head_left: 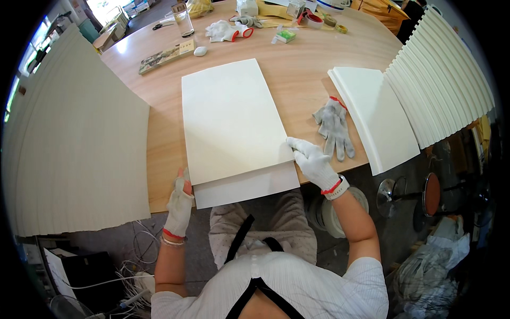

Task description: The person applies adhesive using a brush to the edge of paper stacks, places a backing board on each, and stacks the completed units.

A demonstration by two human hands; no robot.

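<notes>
In front of me a large white sheet [234, 117] lies on the wooden table. From under its near edge another white sheet [249, 186] sticks out past the table's front edge. My left hand [179, 204], in a white glove with bare fingertips, rests at the left side of the sheets, its fingers stretched out along their edge. At the near right corner of the upper sheet, my right hand [313, 164], also gloved in white, has its fingers closed at the edge. Beside it lies a grey glove [336, 130] with a red cuff.
A tall white paper stack [79, 143] stands at left. To the right are a white stack with a folded edge [380, 114] and a ridged stack [438, 80]. Further back lie a book [167, 56], white gloves [226, 32], a drinking glass [184, 24] and tape rolls [313, 21].
</notes>
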